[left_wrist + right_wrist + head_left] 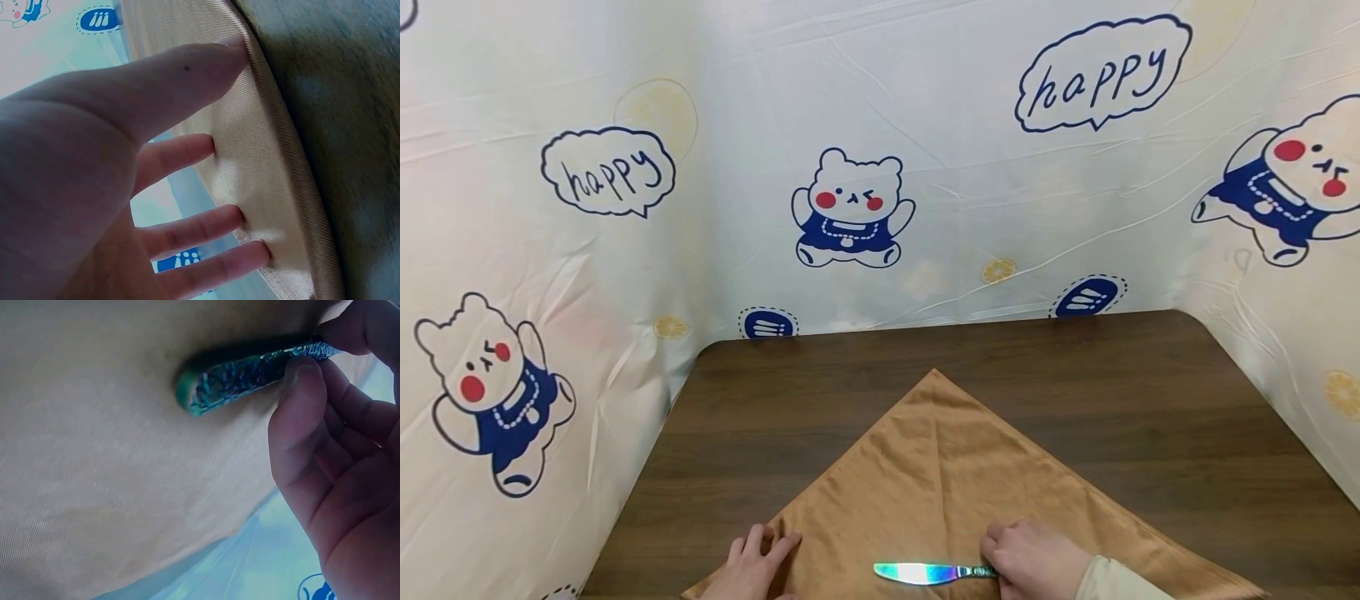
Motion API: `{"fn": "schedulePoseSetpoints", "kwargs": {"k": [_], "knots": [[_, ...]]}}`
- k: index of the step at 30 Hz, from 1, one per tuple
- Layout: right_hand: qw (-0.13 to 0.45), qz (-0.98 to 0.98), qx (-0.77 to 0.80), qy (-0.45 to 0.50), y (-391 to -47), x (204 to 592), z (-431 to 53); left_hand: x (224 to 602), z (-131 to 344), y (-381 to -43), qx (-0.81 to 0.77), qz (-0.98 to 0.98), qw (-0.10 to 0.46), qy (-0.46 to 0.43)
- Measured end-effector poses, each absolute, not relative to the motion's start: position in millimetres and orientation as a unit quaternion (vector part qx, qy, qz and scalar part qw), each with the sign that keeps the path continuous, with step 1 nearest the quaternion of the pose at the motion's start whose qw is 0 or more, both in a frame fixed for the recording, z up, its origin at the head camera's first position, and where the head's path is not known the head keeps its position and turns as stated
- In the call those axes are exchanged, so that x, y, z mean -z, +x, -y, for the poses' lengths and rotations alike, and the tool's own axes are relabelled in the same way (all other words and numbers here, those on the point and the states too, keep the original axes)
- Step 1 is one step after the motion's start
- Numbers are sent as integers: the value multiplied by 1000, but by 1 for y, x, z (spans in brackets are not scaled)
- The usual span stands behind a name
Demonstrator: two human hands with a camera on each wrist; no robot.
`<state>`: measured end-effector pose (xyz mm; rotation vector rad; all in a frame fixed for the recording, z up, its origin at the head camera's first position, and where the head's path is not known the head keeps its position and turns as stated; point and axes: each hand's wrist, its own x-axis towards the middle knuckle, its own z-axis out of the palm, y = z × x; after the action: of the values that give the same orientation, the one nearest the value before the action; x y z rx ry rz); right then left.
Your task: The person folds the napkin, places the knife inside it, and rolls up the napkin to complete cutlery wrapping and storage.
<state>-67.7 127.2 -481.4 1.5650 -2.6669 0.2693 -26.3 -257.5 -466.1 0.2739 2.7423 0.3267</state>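
Observation:
A golden-brown cloth napkin (917, 467) lies on the wooden table with one corner pointing toward the far side. On it is a table knife (917, 572) with a shiny rainbow blade pointing left. My right hand (1039, 557) pinches the knife by its patterned handle (234, 381) between thumb and fingers; the handle's end sticks out past them in the right wrist view. At the napkin's left edge rests my left hand (751, 565), fingers spread. In the left wrist view its thumb and straight fingertips (228, 215) touch the cloth close to a folded edge (281, 137).
The dark wooden table (760, 408) extends behind and to both sides of the napkin. Pale fabric curtains (955, 183) printed with bears and "happy" bubbles hang close behind the table and along its left and right sides.

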Motion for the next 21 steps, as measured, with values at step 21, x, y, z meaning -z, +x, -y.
{"fn": "schedulePoseSetpoints", "kwargs": {"k": [21], "knots": [[36,844,-72,531,-69,485,-104,466,259,-27,-119,-969,181,115]]}}
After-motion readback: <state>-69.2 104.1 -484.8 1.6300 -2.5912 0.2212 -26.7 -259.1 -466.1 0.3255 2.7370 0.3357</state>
